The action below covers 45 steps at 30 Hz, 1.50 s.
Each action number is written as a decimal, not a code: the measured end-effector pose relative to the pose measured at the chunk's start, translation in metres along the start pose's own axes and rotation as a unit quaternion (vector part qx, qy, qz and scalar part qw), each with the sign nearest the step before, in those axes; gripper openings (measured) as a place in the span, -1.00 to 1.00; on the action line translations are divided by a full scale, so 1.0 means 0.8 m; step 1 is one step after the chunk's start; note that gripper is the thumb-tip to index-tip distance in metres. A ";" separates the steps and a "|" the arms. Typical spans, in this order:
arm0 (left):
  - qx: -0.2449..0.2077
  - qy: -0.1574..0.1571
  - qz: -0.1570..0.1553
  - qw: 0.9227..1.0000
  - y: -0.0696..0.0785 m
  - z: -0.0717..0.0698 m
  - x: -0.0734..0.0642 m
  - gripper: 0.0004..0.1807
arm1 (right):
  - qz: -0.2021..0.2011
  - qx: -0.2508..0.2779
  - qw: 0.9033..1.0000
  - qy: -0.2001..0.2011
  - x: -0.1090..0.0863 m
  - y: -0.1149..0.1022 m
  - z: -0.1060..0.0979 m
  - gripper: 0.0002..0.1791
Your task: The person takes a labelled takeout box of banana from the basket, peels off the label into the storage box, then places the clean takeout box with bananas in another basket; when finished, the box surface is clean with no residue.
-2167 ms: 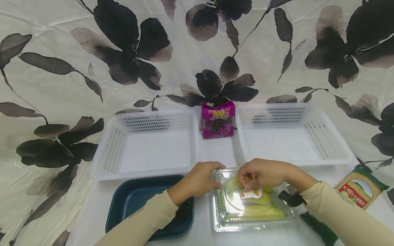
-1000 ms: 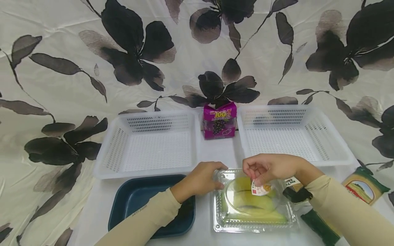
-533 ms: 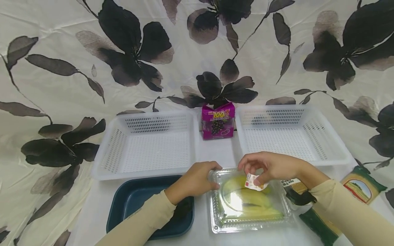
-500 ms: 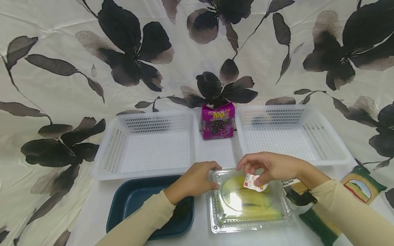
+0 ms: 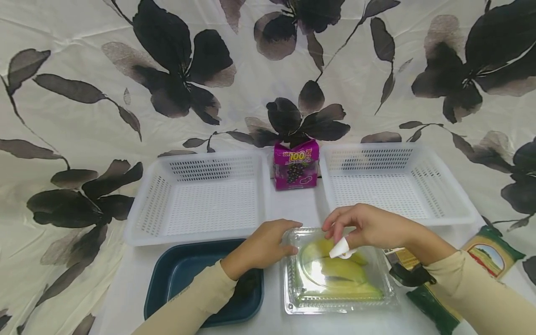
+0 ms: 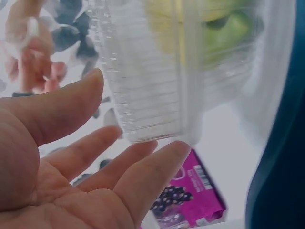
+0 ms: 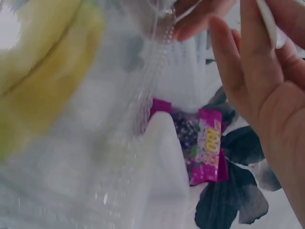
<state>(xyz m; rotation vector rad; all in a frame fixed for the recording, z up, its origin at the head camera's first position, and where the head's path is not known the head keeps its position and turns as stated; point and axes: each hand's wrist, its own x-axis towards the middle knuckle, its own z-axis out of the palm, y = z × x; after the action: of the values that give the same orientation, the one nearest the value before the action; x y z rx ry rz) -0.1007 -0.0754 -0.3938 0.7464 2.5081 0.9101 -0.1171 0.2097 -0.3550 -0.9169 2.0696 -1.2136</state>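
From where I sit, the head view shows me the left hand (image 5: 264, 244) at the near-square clear plastic clamshell box (image 5: 331, 305), thumb and fingers spread apart at its left edge; yellow-green fruit (image 5: 335, 277) lies inside. The right hand (image 5: 372, 228) has its thumb and fingers clamped on a small white paper label (image 5: 338, 248) above the lid; whether the label's lower end touches the plastic I cannot tell. Only here do I get the whole layout: a dark blue rounded tray (image 5: 184, 274) left of the box, a white perforated plastic basket (image 5: 213, 204) behind that, a matching white basket (image 5: 377, 186) to the right, a purple candy pack (image 5: 295, 165) between the two, and a green-and-yellow packet (image 5: 492, 253) at far right. A strip of white table (image 5: 274, 298) separates tray and box, and another gap runs between the baskets. The left wrist view adds what the head view hides: a straight fingertip against the box's ribbed corner, the pack's barcode (image 6: 202, 176) beyond, and the tray's wall close on the right. In the right wrist view I see the label edge-on, a thin sliver between fingers partly cut off by the frame, apart from the box's rim.
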 end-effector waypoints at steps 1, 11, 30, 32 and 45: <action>-0.001 0.003 0.002 1.000 0.001 -0.001 -0.002 -0.42 | 0.000 0.001 1.000 0.008 0.003 0.000 0.001 -0.94; -0.042 0.071 0.004 0.997 0.007 -0.030 -0.053 -0.49 | 0.017 0.027 0.999 0.008 0.034 -0.010 0.015 -0.97; -0.074 0.260 -0.099 0.958 -0.090 -0.085 -0.200 -0.53 | 0.092 0.061 0.992 -0.065 0.124 -0.036 0.075 -0.70; -0.055 0.278 -0.129 0.950 -0.105 -0.090 -0.217 -0.53 | 0.088 0.043 0.993 -0.073 0.132 -0.041 0.082 -0.70; -0.091 0.292 -0.239 0.922 -0.196 -0.098 -0.279 -0.44 | 0.057 -0.003 0.995 -0.087 0.185 -0.071 0.133 -0.88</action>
<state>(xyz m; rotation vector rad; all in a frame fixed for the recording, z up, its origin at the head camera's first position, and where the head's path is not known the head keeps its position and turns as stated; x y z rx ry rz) -0.0183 -0.3467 -0.4069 -0.2484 2.8313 1.2846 -0.1116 0.0197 -0.3688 -0.8613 1.9605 -1.0318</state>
